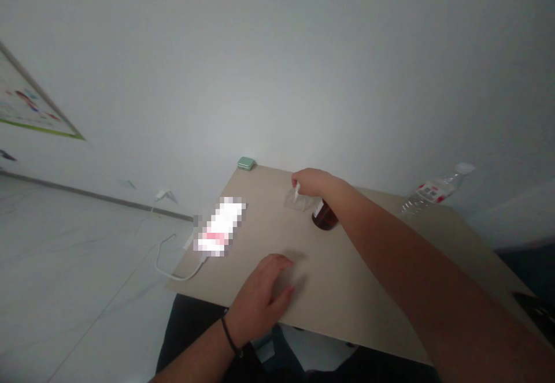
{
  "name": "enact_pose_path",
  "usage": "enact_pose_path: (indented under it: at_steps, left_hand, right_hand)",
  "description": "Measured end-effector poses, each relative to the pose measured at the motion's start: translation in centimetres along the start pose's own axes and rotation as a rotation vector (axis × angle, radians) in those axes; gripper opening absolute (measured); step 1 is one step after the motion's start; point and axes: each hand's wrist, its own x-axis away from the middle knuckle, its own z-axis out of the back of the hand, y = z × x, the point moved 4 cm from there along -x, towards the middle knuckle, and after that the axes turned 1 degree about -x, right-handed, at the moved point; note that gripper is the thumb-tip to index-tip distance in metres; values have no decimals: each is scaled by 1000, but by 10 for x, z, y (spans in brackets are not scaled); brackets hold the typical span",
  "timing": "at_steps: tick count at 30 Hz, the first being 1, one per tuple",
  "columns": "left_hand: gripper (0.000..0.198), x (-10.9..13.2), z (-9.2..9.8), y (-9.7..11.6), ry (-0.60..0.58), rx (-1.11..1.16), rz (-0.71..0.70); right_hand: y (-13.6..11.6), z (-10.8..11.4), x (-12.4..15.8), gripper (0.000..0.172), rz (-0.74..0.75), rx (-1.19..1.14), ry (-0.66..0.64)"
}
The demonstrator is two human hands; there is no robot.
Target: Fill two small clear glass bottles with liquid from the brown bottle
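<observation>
Clear plastic (289, 201) lies at right hand (313, 182); left hand (263, 295) well apart.

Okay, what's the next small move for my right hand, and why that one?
I'd probably lift your right hand slightly before drawing it back. It seems to pinch a small white piece at the clear object, and the brown bottle sits close by, partly hidden by your forearm, so a low sweep might bump it.

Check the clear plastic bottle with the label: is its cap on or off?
On: a white cap covers the top of the clear bottle.
</observation>
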Motion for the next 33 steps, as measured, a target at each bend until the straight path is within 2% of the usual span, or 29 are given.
enact_pose_path:
  at_steps: [2,6,11,13,15,18,21,23,25,28,30,33]
  left_hand:
    - [35,0,0,-1,4,2,3]
    - [37,1,-1,-2,25,-7,-1]
    - [44,4,1,-9,115,-34,-19]
    - [59,4,2,-14,161,-22,-14]
    - [82,3,1,-20,149,27,27]
    - [106,-2,-3,-25,1,143,125]
    - [112,-6,-5,-23,-74,183,182]
    - [112,-7,-4,-20,-68,172,203]
    - [110,-8,-3,-17,-49,157,192]
    - [103,-9,-1,-12,-40,159,129]
    - [101,-8,-2,-11,-49,168,118]
    - [107,-8,-2,-12,-47,151,132]
  right_hand:
    - [-5,-1,7,28,10,-4,7]
    - [-25,-4,32,34,75,-3,21]
    - [-58,-11,91,29,212,-15,17]
    - [-70,-17,119,24,273,-44,16]
    - [-82,-25,144,18,340,-116,44]
    - [-95,-40,168,16,361,-212,103]
    - [-100,-56,176,29,242,-227,133]
    - [-99,-64,178,27,187,-248,150]
    - [-98,-67,180,24,203,-302,211]
    - [-96,-67,183,41,222,-344,321]
    - [-95,-69,182,47,183,-325,315]
    - [-96,-74,179,42,126,-292,271]
